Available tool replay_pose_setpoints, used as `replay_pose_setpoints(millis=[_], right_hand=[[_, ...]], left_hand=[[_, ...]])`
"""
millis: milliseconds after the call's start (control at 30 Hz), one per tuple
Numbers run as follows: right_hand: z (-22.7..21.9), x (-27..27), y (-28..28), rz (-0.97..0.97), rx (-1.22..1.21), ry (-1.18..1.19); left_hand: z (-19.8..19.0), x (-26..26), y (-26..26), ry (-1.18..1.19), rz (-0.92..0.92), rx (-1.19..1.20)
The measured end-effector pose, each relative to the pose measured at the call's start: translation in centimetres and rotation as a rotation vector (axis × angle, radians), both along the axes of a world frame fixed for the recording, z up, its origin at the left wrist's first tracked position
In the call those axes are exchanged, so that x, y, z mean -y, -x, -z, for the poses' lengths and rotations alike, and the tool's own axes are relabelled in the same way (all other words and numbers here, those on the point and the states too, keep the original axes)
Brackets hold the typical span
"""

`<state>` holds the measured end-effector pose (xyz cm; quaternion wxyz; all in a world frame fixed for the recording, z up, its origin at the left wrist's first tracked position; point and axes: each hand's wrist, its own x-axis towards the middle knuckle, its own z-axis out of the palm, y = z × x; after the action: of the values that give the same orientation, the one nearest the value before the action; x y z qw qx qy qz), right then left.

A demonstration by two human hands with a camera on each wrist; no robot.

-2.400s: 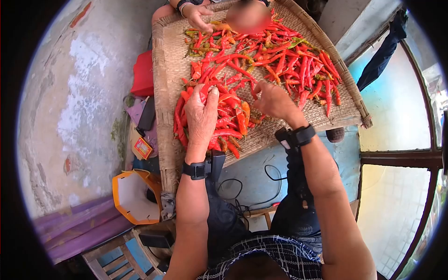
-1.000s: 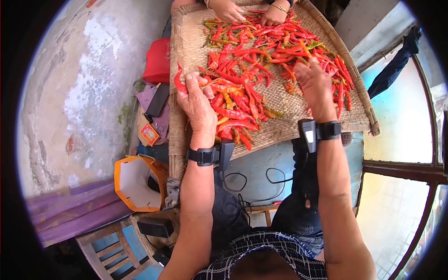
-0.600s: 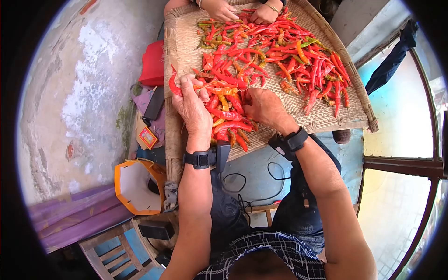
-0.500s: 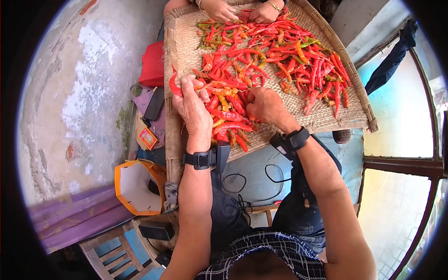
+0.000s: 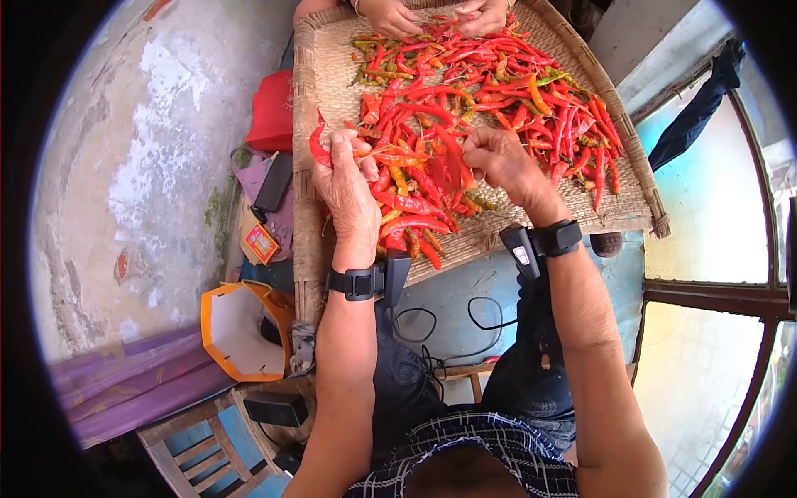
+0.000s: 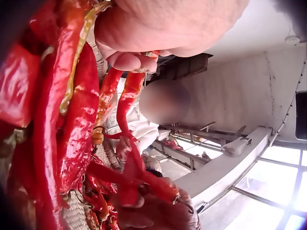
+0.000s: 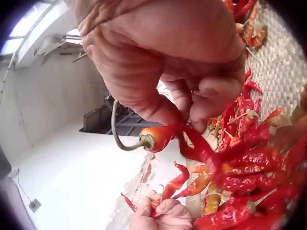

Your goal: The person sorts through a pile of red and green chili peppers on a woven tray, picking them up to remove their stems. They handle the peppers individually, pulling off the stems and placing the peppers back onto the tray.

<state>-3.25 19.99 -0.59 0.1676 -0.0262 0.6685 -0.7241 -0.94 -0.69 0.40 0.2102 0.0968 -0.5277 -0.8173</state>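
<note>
Chilies [image 5: 411,203] by the trayload here, mostly red with some orange and green, spread over a woven tray [image 5: 305,249]. The nearest heap is piled right beside the left hand [image 5: 347,187], on the near left part of the tray.

A single red chili [image 7: 162,137] is pinched by the right hand [image 5: 508,166], fingertips closed on it just behind the stem end, and it's held up over that heap with the stem [image 7: 125,143] sticking out free. The left hand is curled round a few more — a curved red chili [image 5: 319,143] pokes out on the outer side, but the full count in there can't be told. Another pair of hands [image 5: 393,18] is seen at the far end of the tray; whether anything is gripped there can't be made out.

As for doing this bit well: the pinch near the stem looks like the right call, since that end is probably firmer than the wrinkly, soft-looking body. Pressure is best kept light so the skin isn't split. The bunch is best kept small and loosely held — too many and some would likely slip out. Chilies are better drawn from the top of the heap, so stems don't get snagged underneath.
</note>
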Motion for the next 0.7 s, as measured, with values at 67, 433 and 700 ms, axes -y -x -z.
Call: replay_pose_setpoints(millis=[67,433,700], right_hand=[[1.1,-0.1,0.3,-0.022,-0.398,-0.431],[-0.1,-2.3,1.4,0.423,-0.054,0.120],[2.0,0.7,-0.7,-0.186,-0.404,-1.084]], left_hand=[[-0.3,0.0,-0.3,-0.007,0.022,0.020],[-0.3,-0.7,-0.1,0.010,0.035,0.045],[-0.1,-0.3,-0.4,0.031,0.087,0.071]])
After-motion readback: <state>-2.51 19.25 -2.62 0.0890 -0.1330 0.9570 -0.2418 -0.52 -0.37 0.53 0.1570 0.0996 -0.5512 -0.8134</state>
